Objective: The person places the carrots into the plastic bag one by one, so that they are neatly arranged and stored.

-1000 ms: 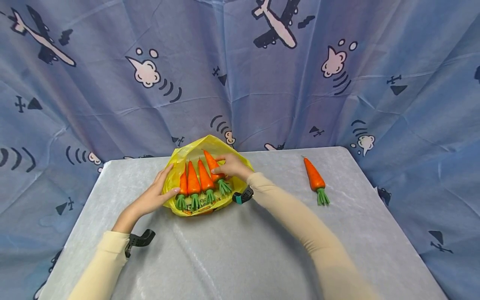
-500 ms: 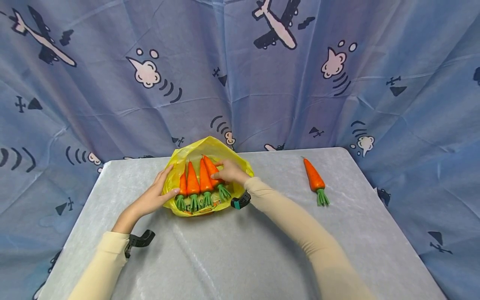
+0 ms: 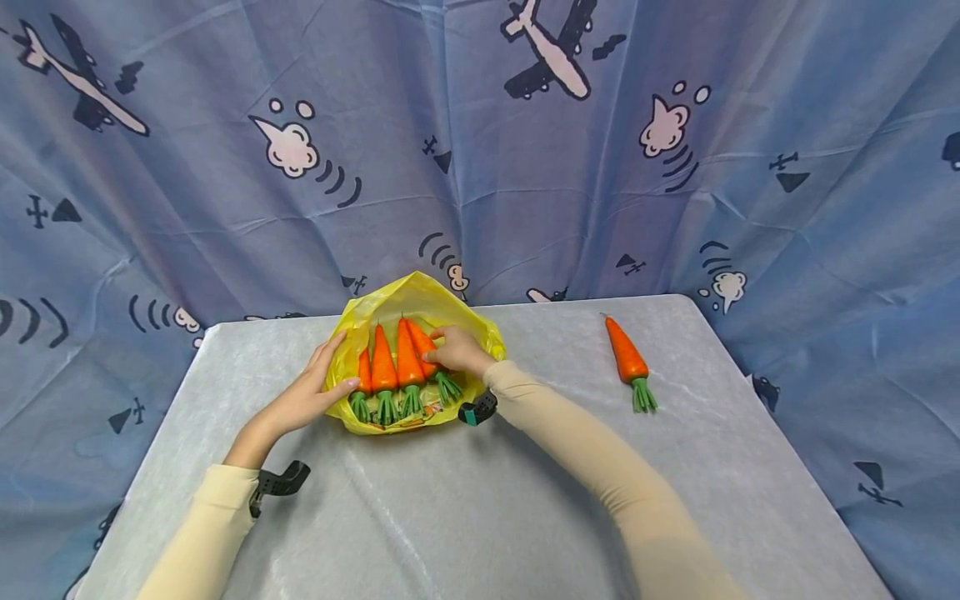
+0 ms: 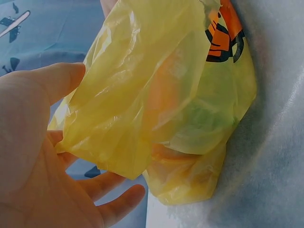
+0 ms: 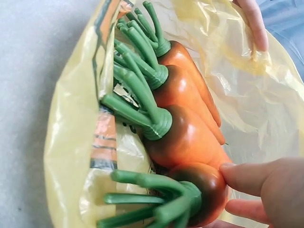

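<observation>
A yellow plastic bag (image 3: 486, 333) lies with its mouth toward me, several orange carrots side by side inside, green stalks toward the opening. My right hand (image 3: 461, 352) reaches into the bag and holds the rightmost carrot (image 3: 420, 340), thumb and fingertips on its orange body; the right wrist view shows that carrot (image 5: 209, 190) touching its neighbour (image 5: 183, 133). At the bag's left side my left hand (image 3: 300, 402) holds the rim, thumb over the edge and fingers along the outside. In the left wrist view the carrots show only dimly through the bag wall (image 4: 118, 104).
One more carrot (image 3: 626, 350) lies alone on the right of the grey-white table (image 3: 420, 517). Behind the table hangs a blue curtain (image 3: 480, 167) printed with airplanes. Each wrist wears a black strap.
My right hand has brought the rightmost carrot down into the bag, beside the others, and shifted slightly toward me. My left hand has stayed at the rim.
</observation>
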Demonstrator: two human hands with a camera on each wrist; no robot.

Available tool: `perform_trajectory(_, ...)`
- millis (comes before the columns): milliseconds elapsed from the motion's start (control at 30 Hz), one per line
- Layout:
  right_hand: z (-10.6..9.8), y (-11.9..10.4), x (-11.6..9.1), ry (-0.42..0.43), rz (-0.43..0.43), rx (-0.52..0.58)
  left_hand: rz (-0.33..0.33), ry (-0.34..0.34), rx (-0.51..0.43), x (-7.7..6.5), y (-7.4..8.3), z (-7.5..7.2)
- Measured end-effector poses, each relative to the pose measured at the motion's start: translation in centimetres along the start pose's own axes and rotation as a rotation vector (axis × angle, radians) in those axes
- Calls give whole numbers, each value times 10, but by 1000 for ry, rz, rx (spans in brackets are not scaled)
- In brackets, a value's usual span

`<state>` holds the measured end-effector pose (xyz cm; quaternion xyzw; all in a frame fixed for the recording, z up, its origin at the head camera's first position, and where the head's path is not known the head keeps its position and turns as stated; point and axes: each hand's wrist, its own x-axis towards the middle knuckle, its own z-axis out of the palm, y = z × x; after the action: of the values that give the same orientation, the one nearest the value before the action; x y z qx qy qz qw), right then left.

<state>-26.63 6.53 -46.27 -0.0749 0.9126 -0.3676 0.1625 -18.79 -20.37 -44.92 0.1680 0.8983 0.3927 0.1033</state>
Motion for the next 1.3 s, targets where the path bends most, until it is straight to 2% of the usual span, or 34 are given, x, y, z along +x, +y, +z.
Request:
perform_trajectory(333,2,0,-5,42,-2,-44,7,13,6,-1,1,0)
perform_trajectory(1300,6,1,-8,73,10,-98,19,20,15,-3,3,-2)
